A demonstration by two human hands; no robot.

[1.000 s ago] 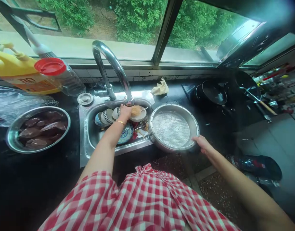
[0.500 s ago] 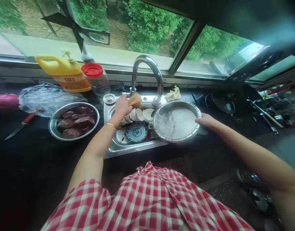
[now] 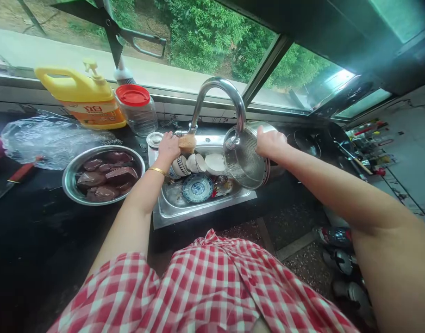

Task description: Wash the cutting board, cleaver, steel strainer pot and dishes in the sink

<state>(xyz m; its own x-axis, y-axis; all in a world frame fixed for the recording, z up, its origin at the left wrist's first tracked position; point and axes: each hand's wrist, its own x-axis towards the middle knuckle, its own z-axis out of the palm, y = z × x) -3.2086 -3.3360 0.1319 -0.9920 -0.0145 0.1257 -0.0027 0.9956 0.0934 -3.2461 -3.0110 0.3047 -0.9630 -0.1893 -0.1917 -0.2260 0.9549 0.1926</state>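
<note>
A black stone countertop (image 3: 42,231) under a wide window holds a rectangular stainless-steel sink (image 3: 198,210) crowded with crockery. Left of the sink stands a wide round steel bowl (image 3: 67,182) filled with dark red-brown pieces of meat, with a yellow plastic pump jug (image 3: 80,92) on the ledge behind it. Over the right end of the sink, a round perforated steel tray (image 3: 249,162) is tipped steeply on edge just below the spout of a curved chrome tap (image 3: 219,85), and water glints at its lower rim. A clear jar with a red lid (image 3: 138,111) sits beside the jug. A blue-and-white patterned plate (image 3: 197,187) lies flat in the basin near some white bowls (image 3: 195,163). The person's right hand (image 3: 270,142) is closed over the tray's upper rim. The left hand (image 3: 168,145), fingers curled, grips a tan sponge (image 3: 187,142) at the sink's back edge, beside the tap's base.
</note>
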